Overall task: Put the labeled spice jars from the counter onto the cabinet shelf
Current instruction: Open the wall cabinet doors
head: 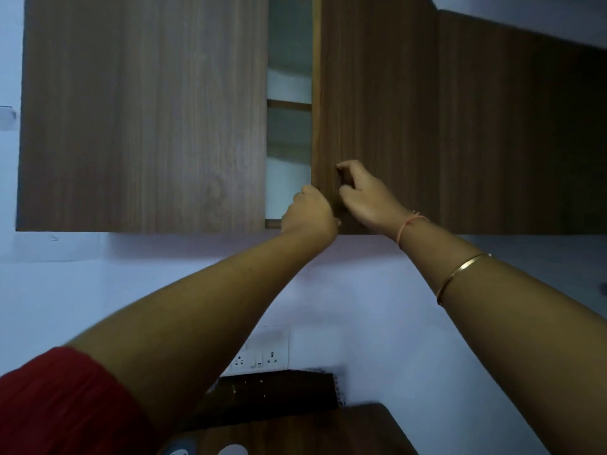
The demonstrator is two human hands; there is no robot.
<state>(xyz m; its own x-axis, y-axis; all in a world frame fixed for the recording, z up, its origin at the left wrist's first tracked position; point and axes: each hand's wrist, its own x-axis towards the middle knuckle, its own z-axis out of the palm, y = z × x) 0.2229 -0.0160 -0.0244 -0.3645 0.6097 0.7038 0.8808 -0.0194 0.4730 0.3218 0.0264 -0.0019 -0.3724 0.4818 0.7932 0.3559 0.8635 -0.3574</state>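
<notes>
1. Brown wood-topped desk (312,431), nearest, at the lower frame edge. Two pale rounded tops (233,450) sit on it, cut off by the frame. I cannot tell whether they are spice jar lids, and no label is readable. I see no other jars, and neither grip carries one.
2. Red fabric sleeve (49,405) on the left upper arm.
3. White socket plate (262,356) on the pale wall above the desk.
4. Thin gold bangle (460,274) on the right forearm.
5. Left grip (308,213): curled closed round the lower corner of the brown wood-grain right-hand cabinet door (377,93).
6. Right grip (361,192): fingers curled on that door's face, pinching what I judge to be a small handle, itself hidden.
7. Matching left-hand cabinet door (141,110), flush. The narrow gap between the doors shows a brown shelf board (289,105), with nothing visible on that slice of it.

Hazards, as I judge them: the door may swing out towards the head if pulled hard. A pinch this small may slip off. With the gaze up, an arm coming down could knock whatever stands on the desk.
</notes>
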